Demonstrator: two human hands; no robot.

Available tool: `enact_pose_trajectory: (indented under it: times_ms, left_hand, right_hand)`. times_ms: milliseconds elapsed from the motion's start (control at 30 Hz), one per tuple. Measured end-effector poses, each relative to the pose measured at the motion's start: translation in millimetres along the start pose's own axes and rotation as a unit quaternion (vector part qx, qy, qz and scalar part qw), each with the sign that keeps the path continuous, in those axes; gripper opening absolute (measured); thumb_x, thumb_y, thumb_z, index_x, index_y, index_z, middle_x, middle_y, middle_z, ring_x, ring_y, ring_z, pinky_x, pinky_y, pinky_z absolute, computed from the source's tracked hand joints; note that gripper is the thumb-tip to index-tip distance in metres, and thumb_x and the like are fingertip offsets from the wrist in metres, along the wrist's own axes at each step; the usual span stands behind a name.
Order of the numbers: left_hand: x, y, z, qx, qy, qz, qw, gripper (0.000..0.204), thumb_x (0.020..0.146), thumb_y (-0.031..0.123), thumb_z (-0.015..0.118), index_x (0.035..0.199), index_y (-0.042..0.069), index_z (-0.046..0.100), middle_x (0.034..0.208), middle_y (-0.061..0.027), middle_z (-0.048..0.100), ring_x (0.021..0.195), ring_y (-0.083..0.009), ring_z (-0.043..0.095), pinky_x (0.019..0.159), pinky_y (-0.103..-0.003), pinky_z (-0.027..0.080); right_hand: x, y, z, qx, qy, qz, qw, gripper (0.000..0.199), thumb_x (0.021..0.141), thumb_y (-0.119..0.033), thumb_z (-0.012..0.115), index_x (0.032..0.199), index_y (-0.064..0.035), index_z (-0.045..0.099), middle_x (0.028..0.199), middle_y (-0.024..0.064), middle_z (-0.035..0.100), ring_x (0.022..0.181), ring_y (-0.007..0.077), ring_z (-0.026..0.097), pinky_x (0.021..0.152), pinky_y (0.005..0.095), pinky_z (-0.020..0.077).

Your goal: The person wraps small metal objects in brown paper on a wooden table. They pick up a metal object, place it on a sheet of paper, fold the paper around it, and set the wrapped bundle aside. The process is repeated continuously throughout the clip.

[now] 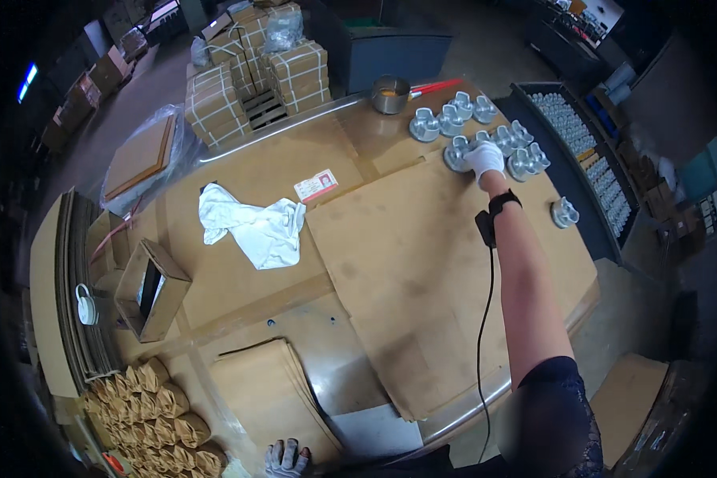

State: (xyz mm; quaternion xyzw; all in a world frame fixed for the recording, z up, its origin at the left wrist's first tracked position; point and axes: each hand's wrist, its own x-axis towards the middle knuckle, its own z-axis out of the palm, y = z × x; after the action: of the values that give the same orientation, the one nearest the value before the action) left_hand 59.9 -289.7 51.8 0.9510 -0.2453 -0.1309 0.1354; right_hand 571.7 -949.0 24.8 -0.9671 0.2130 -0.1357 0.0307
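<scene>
Far out on the right side of the table, my right hand [484,158], in a white glove, closes around one of the silver flanged wing nuts; its fingers partly hide the piece. Right beside it stands another flanged wing nut [456,154], with a lobed top on a round base. Several more of the same kind [424,125] are grouped around the hand. A single wing nut [564,213] stands apart near the right edge. My left hand [286,460], in a grey-stained glove, lies with fingers apart at the near edge of a stack of brown paper [271,390].
Brown cardboard sheets [406,263] cover the table. On it lie a white cloth [256,225], a card [316,186], a metal pot [390,95] and a cardboard box [153,291]. Wrapped brown paper packets [155,414] fill the near left. A bin of metal parts [581,151] stands right; a cable hangs from my wrist.
</scene>
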Motion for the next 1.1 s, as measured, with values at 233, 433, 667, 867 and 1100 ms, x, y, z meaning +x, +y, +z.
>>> enact_pose_trajectory:
  times_ms: [233,433,667,867,1100]
  left_hand:
    - [-4,7,-1,-0.015,-0.029,-0.010,0.999,0.067,0.081,0.037,0.073,0.138,0.012,0.049,0.145,-0.0227,0.045,0.128,-0.0505,0.044,0.106,-0.063,0.039]
    - [0,0,12,0.060,0.103,0.005,0.993,0.037,0.084,0.019,0.069,0.119,0.022,0.059,0.134,-0.0117,0.052,0.119,-0.0386,0.052,0.095,-0.058,0.044]
    - [-9,5,1,0.016,0.108,0.006,0.994,0.040,0.077,0.034,0.075,0.113,0.019,0.069,0.137,-0.0112,0.053,0.124,-0.0354,0.050,0.104,-0.050,0.041]
    - [-6,16,5,-0.022,0.133,0.027,0.991,0.020,0.080,0.024,0.069,0.095,0.010,0.070,0.113,-0.0088,0.060,0.110,-0.0266,0.059,0.090,-0.042,0.049]
    - [-42,-5,28,-0.051,0.135,0.052,0.988,0.022,0.087,0.016,0.060,0.108,0.010,0.063,0.110,-0.0098,0.060,0.106,-0.0271,0.060,0.088,-0.042,0.048]
  right_hand:
    - [-56,-24,-22,0.146,-0.012,0.040,0.988,0.025,0.071,-0.026,0.076,0.090,-0.0099,0.073,0.097,0.0181,0.072,0.091,0.0355,0.070,0.082,0.0422,0.0558]
    - [-236,-85,-119,0.232,-0.167,-0.043,0.957,0.027,0.066,-0.020,0.075,0.091,-0.0101,0.069,0.089,0.0179,0.069,0.084,0.0373,0.069,0.077,0.0439,0.0568]
    - [-355,-90,-137,-0.025,0.099,-0.304,0.947,0.023,0.075,-0.031,0.075,0.090,-0.0140,0.071,0.079,0.0140,0.070,0.078,0.0320,0.071,0.068,0.0454,0.0574]
    - [-391,-127,-151,-0.077,-0.224,-0.145,0.961,0.037,0.083,-0.045,0.069,0.087,-0.0079,0.070,0.085,0.0170,0.072,0.077,0.0351,0.071,0.070,0.0455,0.0574]
    - [-491,-230,-181,0.426,-0.623,-0.001,0.656,0.039,0.085,-0.030,0.076,0.113,-0.0035,0.071,0.088,0.0032,0.070,0.072,0.0115,0.062,0.067,0.0318,0.0555]
